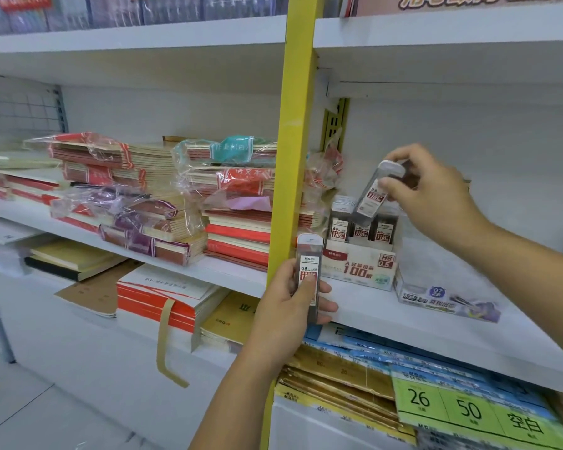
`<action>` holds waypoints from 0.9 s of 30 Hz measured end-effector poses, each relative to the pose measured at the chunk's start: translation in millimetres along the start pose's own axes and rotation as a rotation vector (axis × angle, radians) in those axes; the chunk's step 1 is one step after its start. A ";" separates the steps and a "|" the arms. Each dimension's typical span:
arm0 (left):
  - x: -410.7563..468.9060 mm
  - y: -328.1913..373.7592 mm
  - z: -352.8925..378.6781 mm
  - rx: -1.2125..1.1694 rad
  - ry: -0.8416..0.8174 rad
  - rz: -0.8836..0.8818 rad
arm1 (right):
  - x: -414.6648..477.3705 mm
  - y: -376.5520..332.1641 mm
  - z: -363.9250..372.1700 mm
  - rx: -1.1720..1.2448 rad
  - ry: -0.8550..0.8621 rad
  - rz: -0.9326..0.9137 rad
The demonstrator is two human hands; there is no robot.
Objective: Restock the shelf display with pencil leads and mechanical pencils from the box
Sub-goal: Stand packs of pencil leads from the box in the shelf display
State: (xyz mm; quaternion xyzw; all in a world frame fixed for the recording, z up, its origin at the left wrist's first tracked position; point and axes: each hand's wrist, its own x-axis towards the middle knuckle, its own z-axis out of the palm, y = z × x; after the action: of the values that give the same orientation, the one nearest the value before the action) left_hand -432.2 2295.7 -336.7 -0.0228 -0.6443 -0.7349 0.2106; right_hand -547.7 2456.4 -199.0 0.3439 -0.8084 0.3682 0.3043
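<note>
- Fingers [400, 155] of my right hand [436, 193] pinch a pencil-lead case [372, 196] by its capped end. It is tilted, with its lower end dipping just above the row of cases [359, 227] standing in the display carton [359, 269].
- Over on my left hand [290, 306], the grip is round a second lead case [307, 274], held upright with the thumb across its label. It sits right at the front edge of the shelf [468, 332], beside the yellow upright [298, 157].
- That carton sits at the shelf's left end, near the front edge, and a clear purple-labelled packet [449, 300] lies just beside it on the right.
- Step in hand, as I read it: slotting leads into the carton, one case going in and one queued.
- Next move calls for straightening the tilted case to match the row and finding a free slot, which I can't make out from here. Then I lower it without knocking its neighbours.
- After that, the left-hand case wants feeding in the same way.
- No supply box in view.
</note>
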 end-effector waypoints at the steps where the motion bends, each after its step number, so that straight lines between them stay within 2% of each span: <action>1: 0.8 -0.4 -0.9 -0.011 0.006 0.002 | 3.1 3.5 4.4 -0.101 -0.055 -0.030; 4: 1.9 -1.4 -3.3 -0.027 0.022 0.006 | 7.4 12.8 19.7 -0.269 -0.184 -0.051; 9: 4.7 -3.1 -5.0 -0.010 0.028 0.013 | 12.8 28.4 29.4 -0.360 -0.246 0.026; 13: 6.8 -3.6 -3.7 0.000 0.021 0.042 | 10.9 41.1 33.9 -0.513 -0.143 -0.089; 19: 7.9 -3.8 5.6 0.025 -0.006 0.040 | 4.6 40.5 29.0 -0.662 -0.100 -0.114; 20: 8.1 -2.9 8.1 0.025 -0.009 0.041 | -1.6 35.1 26.8 -0.582 -0.068 -0.119; 22: 9.6 -1.2 13.6 0.026 -0.016 0.051 | -18.2 20.3 20.1 -0.254 -0.084 -0.068; 24: 11.1 0.1 21.0 0.032 -0.036 0.065 | -35.4 5.8 15.8 0.067 -0.228 0.023; 27: 14.4 -1.1 32.8 0.041 -0.064 0.078 | -51.3 1.3 16.7 0.271 -0.386 0.103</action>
State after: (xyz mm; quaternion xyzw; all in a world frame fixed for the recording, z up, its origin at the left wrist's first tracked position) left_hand -453.4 2323.2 -327.8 -0.0669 -0.6640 -0.7119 0.2187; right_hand -523.0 2460.7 -246.8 0.4037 -0.8113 0.4160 0.0761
